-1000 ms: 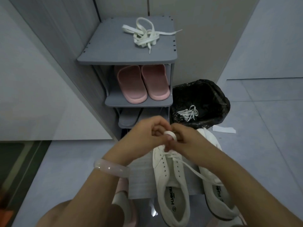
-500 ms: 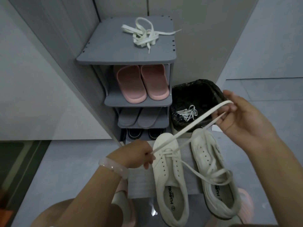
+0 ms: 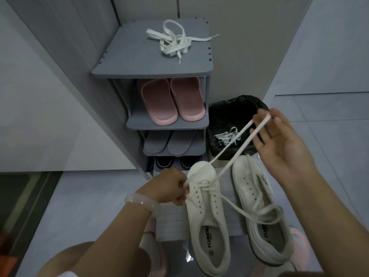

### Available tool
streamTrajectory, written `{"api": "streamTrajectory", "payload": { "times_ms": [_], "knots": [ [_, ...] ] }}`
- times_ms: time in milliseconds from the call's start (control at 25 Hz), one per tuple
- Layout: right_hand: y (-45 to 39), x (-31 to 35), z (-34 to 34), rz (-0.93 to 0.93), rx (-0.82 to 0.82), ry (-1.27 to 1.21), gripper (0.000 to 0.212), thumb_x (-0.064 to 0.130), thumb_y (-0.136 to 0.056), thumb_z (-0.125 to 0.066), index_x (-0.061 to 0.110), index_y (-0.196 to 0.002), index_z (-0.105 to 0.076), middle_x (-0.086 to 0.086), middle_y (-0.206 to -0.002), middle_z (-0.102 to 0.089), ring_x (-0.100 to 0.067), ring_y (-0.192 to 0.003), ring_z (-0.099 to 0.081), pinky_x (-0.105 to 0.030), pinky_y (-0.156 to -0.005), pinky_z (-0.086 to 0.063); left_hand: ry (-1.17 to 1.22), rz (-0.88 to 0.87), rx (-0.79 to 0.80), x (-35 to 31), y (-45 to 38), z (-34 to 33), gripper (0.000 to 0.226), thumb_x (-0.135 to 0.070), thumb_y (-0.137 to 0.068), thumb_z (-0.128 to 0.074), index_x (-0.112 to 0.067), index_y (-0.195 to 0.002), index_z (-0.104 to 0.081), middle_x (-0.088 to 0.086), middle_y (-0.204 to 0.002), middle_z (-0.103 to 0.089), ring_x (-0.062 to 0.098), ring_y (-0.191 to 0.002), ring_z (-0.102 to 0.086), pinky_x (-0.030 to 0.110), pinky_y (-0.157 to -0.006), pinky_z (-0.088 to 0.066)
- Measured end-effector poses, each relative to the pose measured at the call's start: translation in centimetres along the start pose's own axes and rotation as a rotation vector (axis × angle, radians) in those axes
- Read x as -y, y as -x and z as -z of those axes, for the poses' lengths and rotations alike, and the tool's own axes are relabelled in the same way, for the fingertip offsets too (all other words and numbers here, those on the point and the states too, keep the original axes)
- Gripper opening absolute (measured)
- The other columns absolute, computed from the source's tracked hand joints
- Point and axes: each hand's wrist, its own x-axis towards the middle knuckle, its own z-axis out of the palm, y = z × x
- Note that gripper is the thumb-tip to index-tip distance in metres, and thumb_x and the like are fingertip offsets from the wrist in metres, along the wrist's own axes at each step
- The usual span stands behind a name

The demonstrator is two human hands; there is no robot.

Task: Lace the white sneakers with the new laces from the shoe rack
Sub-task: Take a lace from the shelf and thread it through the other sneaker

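Two white sneakers stand side by side on a low grey board (image 3: 171, 222). The left sneaker (image 3: 207, 226) has a white lace (image 3: 229, 148) through its front eyelets. My left hand (image 3: 169, 186) pinches the lace at the sneaker's toe end. My right hand (image 3: 279, 140) is raised over the bin and holds a long loop of that lace between thumb and fingers. The lace's other end trails across the right sneaker (image 3: 257, 208), which shows bare eyelets. A second bundle of white laces (image 3: 173, 45) lies on top of the grey shoe rack (image 3: 123, 66).
The rack's shelves hold pink slippers (image 3: 171, 100), grey slippers (image 3: 167, 144) and dark shoes (image 3: 171, 162). A bin with a black bag (image 3: 223, 112) stands right of the rack, with old white laces (image 3: 227, 136) inside. Grey walls stand on both sides.
My hands were together at the left sneaker's toe a second ago. My right hand has since drawn the lace up and to the right, while the left stayed at the eyelets.
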Motion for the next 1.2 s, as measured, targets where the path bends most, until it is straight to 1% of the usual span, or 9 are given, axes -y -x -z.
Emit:
{"api": "streamTrajectory", "payload": {
  "times_ms": [40,160,240,360,480,680,840,1080,1200],
  "knots": [
    [0.0,-0.3,-0.1,-0.012,0.002,0.259,0.021,0.012,-0.095,-0.045,0.023,-0.100,-0.062,0.000,-0.097,-0.072,-0.018,-0.104,-0.064,-0.035,-0.099,-0.046,0.091,0.000,-0.022,0.0,-0.1,-0.2,0.008,-0.003,-0.088,-0.058,-0.007,-0.082,-0.062,0.002,-0.070,-0.064,0.005,-0.057,-0.063,0.014,-0.059,-0.055],
    [0.5,-2.7,0.6,0.062,0.069,1.482,0.031,0.014,-0.093,-0.050,0.024,-0.121,-0.057,-0.009,-0.114,-0.063,-0.031,-0.106,-0.058,-0.032,-0.090,-0.043,0.264,0.034,-0.103,0.3,-0.5,-1.0,0.016,0.001,-0.084,-0.062,-0.010,-0.074,-0.056,0.005,-0.072,-0.062,0.005,-0.058,-0.063,0.014,-0.058,-0.055],
    [1.4,-4.9,1.0,0.116,0.180,1.803,0.034,0.016,-0.092,-0.048,0.023,-0.124,-0.055,-0.008,-0.122,-0.055,-0.026,-0.108,-0.055,-0.030,-0.088,-0.041,0.278,0.058,-0.115,0.8,-0.9,-1.4,0.021,0.003,-0.083,-0.062,-0.011,-0.072,-0.051,0.006,-0.074,-0.061,0.011,-0.063,-0.063,0.020,-0.063,-0.057],
    [2.6,-8.0,1.5,0.052,0.451,1.816,0.028,0.020,-0.093,-0.046,0.019,-0.115,-0.062,-0.006,-0.116,-0.060,-0.020,-0.102,-0.057,-0.029,-0.086,-0.045,0.302,0.061,-0.079,0.7,-1.1,-1.8,0.022,0.004,-0.082,-0.062,-0.011,-0.073,-0.049,0.010,-0.076,-0.063,0.018,-0.068,-0.065,0.031,-0.074,-0.058],
    [2.8,-10.1,2.0,0.018,0.615,1.832,0.032,0.023,-0.092,-0.051,0.019,-0.123,-0.059,-0.005,-0.118,-0.056,-0.021,-0.110,-0.052,-0.031,-0.090,-0.045,0.344,0.034,-0.036,0.3,-1.0,-1.6,0.022,0.005,-0.082,-0.062,-0.011,-0.074,-0.050,0.010,-0.075,-0.064,0.016,-0.067,-0.065,0.025,-0.068,-0.059],
    [2.5,-10.7,2.2,0.036,0.597,1.779,0.020,0.022,-0.090,-0.053,0.015,-0.102,-0.067,-0.006,-0.104,-0.059,-0.020,-0.098,-0.055,-0.031,-0.079,-0.046,0.395,0.023,-0.012,0.0,-0.9,-1.1,0.020,0.006,-0.082,-0.062,-0.010,-0.076,-0.051,0.010,-0.077,-0.064,0.014,-0.064,-0.065,0.021,-0.063,-0.058],
    [2.6,-10.4,1.6,0.088,0.639,1.822,0.024,0.022,-0.095,-0.046,0.009,-0.094,-0.067,-0.009,-0.097,-0.064,-0.019,-0.087,-0.054,-0.024,-0.068,-0.032,0.383,0.023,-0.009,0.2,-1.1,-1.3,0.017,0.003,-0.083,-0.062,-0.011,-0.079,-0.053,0.009,-0.078,-0.063,0.014,-0.066,-0.064,0.021,-0.065,-0.058],
    [2.7,-10.7,1.2,0.046,0.643,1.922,0.031,0.032,-0.095,-0.047,0.009,-0.097,-0.067,-0.006,-0.085,-0.060,-0.017,-0.082,-0.054,-0.026,-0.070,-0.037,0.201,-0.040,-0.047,0.5,-1.5,-1.8,0.009,-0.007,-0.088,-0.060,-0.007,-0.080,-0.064,0.000,-0.067,-0.061,0.002,-0.054,-0.059,0.010,-0.053,-0.050],
    [2.7,-10.6,2.1,0.031,0.599,1.908,0.024,0.024,-0.093,-0.050,0.014,-0.104,-0.069,-0.005,-0.104,-0.062,-0.018,-0.099,-0.056,-0.028,-0.082,-0.047,0.123,-0.032,-0.164,1.4,-1.7,-2.2,0.015,0.000,-0.087,-0.056,-0.006,-0.074,-0.061,0.003,-0.064,-0.059,0.009,-0.055,-0.057,0.018,-0.058,-0.053]
  ]
}}
